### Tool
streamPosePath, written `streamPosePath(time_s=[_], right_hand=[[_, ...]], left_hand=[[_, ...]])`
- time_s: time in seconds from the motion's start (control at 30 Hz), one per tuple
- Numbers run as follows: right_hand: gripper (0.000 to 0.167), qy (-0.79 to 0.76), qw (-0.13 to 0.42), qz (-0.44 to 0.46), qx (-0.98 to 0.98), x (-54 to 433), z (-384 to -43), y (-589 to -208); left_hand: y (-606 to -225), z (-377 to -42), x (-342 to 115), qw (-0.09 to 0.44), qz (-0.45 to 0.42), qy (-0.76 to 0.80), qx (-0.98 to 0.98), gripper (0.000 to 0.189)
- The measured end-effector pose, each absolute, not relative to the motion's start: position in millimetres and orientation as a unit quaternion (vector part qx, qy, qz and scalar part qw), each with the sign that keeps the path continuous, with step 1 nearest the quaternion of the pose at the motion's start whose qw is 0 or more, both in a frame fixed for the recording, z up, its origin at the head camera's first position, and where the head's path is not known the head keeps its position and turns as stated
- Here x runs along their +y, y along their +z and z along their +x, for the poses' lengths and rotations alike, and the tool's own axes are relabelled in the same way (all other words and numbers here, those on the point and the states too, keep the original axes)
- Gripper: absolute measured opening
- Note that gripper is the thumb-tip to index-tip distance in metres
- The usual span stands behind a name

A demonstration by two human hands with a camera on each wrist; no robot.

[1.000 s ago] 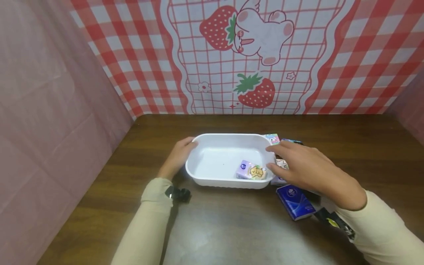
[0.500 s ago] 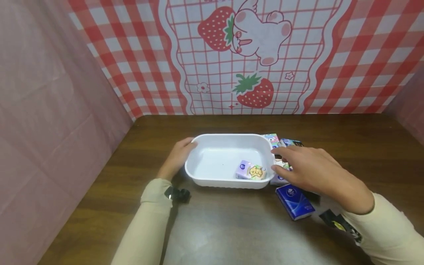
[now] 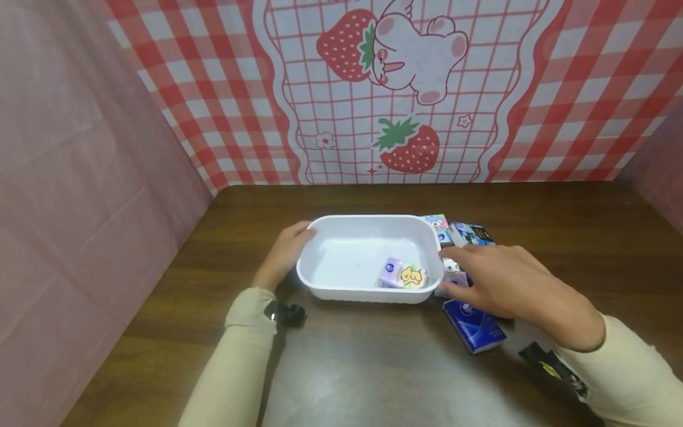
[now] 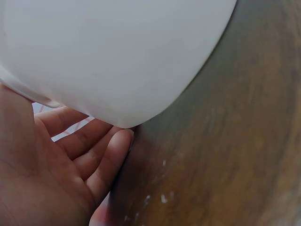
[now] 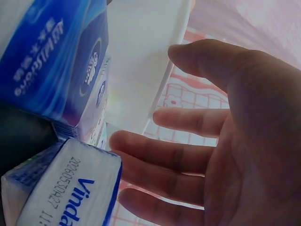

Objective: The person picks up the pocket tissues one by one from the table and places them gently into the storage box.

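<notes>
The white plastic basin (image 3: 349, 261) stands mid-table, with a purple tissue pack (image 3: 395, 273) lying in its near right corner. At the basin's left end, my left hand (image 3: 285, 252) holds the rim, thumb over the edge and fingers outside. My right hand (image 3: 514, 284) hovers by the basin's right end above several tissue packs; its fingers are spread and grip nothing. A blue tissue pack (image 3: 474, 326) lies nearest me. Partly under the right hand is a purple and white pack (image 3: 452, 279). The right wrist view shows a pack marked Vinda (image 5: 77, 188) near the fingertips.
Behind the right hand lie a pastel tissue pack (image 3: 439, 225), partly hidden by the basin, and a dark blue patterned pack (image 3: 472, 233). A checked strawberry cloth (image 3: 411, 148) hangs along the far edge of the brown table (image 3: 341, 362). Pink cloth (image 3: 96, 178) hangs at the left.
My right hand has drawn slightly right and toward me, off the basin's right rim, uncovering more of the packs behind it. The left hand and the basin stay almost still.
</notes>
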State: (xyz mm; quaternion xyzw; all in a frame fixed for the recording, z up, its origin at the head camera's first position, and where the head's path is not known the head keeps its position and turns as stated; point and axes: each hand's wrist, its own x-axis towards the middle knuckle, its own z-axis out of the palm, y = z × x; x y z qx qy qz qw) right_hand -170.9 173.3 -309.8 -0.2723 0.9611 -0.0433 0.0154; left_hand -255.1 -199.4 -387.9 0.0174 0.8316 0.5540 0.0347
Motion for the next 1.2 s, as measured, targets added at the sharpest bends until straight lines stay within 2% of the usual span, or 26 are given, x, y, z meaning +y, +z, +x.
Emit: streamPosePath(time_s=[0.5, 1.0, 1.2], right_hand=[[0.096, 0.002, 0.101, -0.241, 0.965, 172, -171, -309], [0.107, 0.001, 0.135, -0.237, 0.962, 171, -168, -316], [0.108, 0.006, 0.122, -0.242, 0.963, 170, -168, -319]], left_hand=[[-387, -256, -200, 0.043, 0.012, 0.555, 0.831, 0.041], [-389, -257, -200, 0.039, 0.014, 0.557, 0.830, 0.041], [-390, -257, -201, 0.040, 0.014, 0.557, 0.830, 0.041]])
